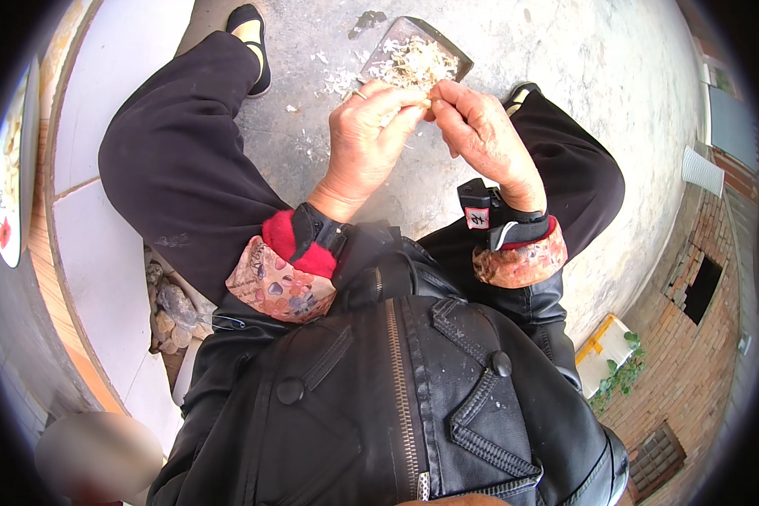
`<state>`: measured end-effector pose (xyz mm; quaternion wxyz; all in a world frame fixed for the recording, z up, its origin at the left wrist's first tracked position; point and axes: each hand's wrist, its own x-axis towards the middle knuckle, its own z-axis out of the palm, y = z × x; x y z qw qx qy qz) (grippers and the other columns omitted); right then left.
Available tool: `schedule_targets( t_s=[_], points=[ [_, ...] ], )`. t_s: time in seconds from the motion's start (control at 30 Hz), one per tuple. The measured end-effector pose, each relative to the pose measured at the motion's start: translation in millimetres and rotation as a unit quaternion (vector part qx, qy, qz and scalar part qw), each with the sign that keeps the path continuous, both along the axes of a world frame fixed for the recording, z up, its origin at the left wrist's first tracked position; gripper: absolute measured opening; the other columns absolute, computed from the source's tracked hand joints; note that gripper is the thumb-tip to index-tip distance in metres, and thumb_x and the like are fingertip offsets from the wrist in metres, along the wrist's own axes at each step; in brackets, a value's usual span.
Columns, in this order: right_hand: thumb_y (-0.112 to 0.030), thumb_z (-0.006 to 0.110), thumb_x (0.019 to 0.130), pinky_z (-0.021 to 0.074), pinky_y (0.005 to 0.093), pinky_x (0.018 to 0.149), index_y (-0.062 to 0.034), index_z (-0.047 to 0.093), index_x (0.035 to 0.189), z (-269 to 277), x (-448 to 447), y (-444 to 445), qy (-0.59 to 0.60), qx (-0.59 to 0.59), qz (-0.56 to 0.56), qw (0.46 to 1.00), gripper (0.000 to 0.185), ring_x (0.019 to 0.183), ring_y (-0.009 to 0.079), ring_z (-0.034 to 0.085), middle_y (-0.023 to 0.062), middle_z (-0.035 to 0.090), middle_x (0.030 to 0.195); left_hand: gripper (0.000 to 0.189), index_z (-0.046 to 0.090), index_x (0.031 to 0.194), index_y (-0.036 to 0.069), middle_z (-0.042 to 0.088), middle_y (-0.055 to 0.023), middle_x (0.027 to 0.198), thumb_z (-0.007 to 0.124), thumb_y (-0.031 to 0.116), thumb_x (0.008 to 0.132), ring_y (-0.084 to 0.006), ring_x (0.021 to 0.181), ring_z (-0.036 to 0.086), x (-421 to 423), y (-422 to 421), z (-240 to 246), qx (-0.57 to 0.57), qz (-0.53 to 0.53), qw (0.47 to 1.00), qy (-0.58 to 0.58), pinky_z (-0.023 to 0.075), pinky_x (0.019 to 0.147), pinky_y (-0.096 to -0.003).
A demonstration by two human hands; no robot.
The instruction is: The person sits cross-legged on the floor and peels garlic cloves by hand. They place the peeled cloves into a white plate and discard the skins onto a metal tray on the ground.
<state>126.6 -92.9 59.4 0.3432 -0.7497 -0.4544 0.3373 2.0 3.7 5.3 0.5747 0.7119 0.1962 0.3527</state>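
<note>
Both hands meet above the near edge of a dustpan-like tray [439, 38], which lies on the concrete floor [291, 145] with a heap of pale, papery peelings [417, 62] in it. My left hand [373, 129], with a ring on one finger, pinches a small pale piece [427, 102] between thumb and fingertips; its palm side also seems to hold something pale. My right hand [481, 129] has its fingertips closed on the same small piece, which they mostly hide. What the piece is cannot be told. Loose flakes [340, 81] are scattered left of the tray.
At the left stands a white-topped surface [107, 240] near a plate [12, 183] holding pale pieces. Stones [174, 313] lie beside my left leg. A white box with yellow tape [607, 351] and a green plant [623, 373] are at the right. A blurred person's head [98, 455] shows lower left.
</note>
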Motion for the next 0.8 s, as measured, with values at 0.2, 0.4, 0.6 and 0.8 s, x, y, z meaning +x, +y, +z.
schedule_targets(
  t_s=[0.2, 0.4, 0.6, 0.8],
  points=[
    [-0.016, 0.045, 0.095, 0.0418, 0.024, 0.055, -0.0015, 0.056, 0.089, 1.3, -1.0, -1.5, 0.141, 0.014, -0.032, 0.989, 0.019, 0.059, 0.0122, 0.05, 0.0031, 0.052, 0.068, 0.012, 0.067, 0.087, 0.005, 0.065, -0.0076, 0.08, 0.066, 0.002, 0.075, -0.018, 0.072, 0.062, -1.4, 1.5, 3.6, -0.126, -0.013, 0.992, 0.002, 0.0481, 0.066, -0.0266],
    [-0.018, 0.045, 0.096, 0.0405, 0.0204, 0.054, -0.0018, 0.055, 0.09, 3.7, 0.6, -1.4, 0.158, 0.014, -0.021, 0.987, 0.02, 0.058, 0.0059, 0.048, -0.001, 0.051, 0.067, 0.012, 0.067, 0.087, 0.004, 0.065, -0.0077, 0.081, 0.066, 0.003, 0.076, -0.0175, 0.073, 0.062, -0.4, 4.2, 4.2, -0.047, -0.009, 0.999, 0.002, 0.0481, 0.068, -0.0267],
    [-0.017, 0.049, 0.092, 0.0403, 0.0252, 0.049, -0.0016, 0.056, 0.085, -0.1, -5.8, 2.5, 0.118, 0.019, -0.057, 0.991, 0.019, 0.053, 0.0094, 0.05, 0.0019, 0.05, 0.06, 0.012, 0.067, 0.087, 0.005, 0.065, -0.0078, 0.079, 0.067, 0.003, 0.075, -0.0182, 0.072, 0.062, -1.1, 1.1, 5.1, -0.082, 0.006, 0.997, 0.007, 0.0485, 0.066, -0.0271],
    [-0.016, 0.05, 0.09, 0.0393, 0.0271, 0.049, -0.0011, 0.056, 0.082, 0.4, -10.3, 4.2, 0.09, 0.031, -0.084, 0.992, 0.018, 0.053, 0.0111, 0.049, 0.0044, 0.05, 0.059, 0.013, 0.066, 0.096, 0.002, 0.063, -0.0025, 0.079, 0.063, 0.004, 0.084, -0.003, 0.058, 0.049, -3.0, 1.2, 5.7, -0.166, -0.028, 0.986, -0.005, 0.0373, 0.049, -0.0169]
  ],
)
